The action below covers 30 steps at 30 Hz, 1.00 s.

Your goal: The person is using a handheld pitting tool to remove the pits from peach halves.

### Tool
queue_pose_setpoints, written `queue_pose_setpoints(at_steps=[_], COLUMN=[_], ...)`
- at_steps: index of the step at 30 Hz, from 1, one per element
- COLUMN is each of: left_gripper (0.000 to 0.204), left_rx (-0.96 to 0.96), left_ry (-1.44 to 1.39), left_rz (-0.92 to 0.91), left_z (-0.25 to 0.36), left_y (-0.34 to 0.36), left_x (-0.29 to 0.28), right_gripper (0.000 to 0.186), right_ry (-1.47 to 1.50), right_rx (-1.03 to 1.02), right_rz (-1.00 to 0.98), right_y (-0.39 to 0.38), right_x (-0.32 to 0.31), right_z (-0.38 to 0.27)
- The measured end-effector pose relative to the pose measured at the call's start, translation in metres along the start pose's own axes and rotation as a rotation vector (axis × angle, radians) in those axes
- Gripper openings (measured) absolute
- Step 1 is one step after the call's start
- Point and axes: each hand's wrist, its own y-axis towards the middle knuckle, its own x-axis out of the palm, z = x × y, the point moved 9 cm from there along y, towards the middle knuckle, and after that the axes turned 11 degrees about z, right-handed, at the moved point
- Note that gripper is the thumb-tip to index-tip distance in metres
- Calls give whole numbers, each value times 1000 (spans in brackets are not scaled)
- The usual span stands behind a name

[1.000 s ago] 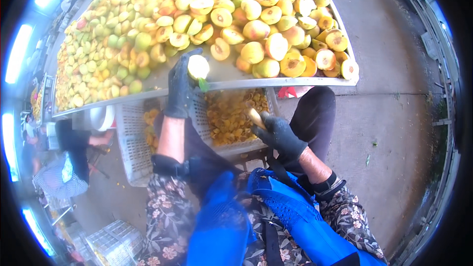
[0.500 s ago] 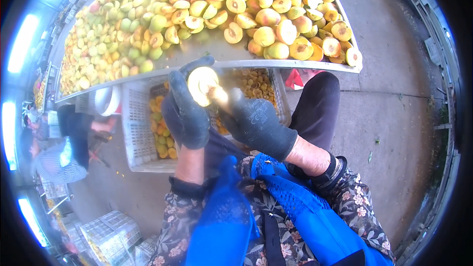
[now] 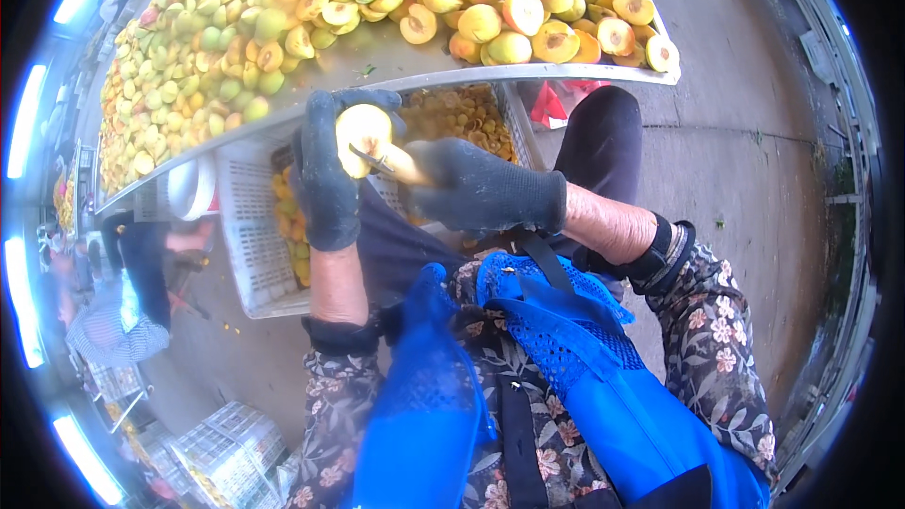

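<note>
My left hand, in a dark glove, is closed round a pale yellow peach half, its cut face turned up. In my right hand, also gloved, is a small pitting knife with a light wooden handle. The knife's short dark metal blade lies against the cut face of the peach half; how deep it goes I cannot tell. Both hands are just below the near edge of a metal table heaped with halved peaches.
White plastic crates with peach pieces stand under the table edge, beneath my hands. A white bucket is left of them. Another person sits at the far left. More crates are on the floor at lower left. A red thing lies beyond my knee.
My right forearm has swung flatter, and the knife's blade now shows against the cut face. The left hand, still round the peach half, has shifted slightly left. The whole view has tilted a little.
</note>
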Motion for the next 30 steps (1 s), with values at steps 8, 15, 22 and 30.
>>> queue_pose_setpoints(at_steps=[8,15,22,30], left_gripper=[56,57,39,50], left_rx=[-234,-398,-695,-754], left_ry=[-354,-505,-1448,-1328], left_rz=[75,-71,187,307], left_z=[-22,-20,-68,-100], left_y=[-7,2,-15,-14], left_x=[7,26,46,19], right_gripper=[18,27,29,15], right_ry=[327,268,-430,586], right_rx=[31,152,-599,448], right_rz=[-32,-88,163,-187], right_y=[-2,-6,3,-6], right_x=[9,7,-10,-3], right_z=[28,16,-1,102])
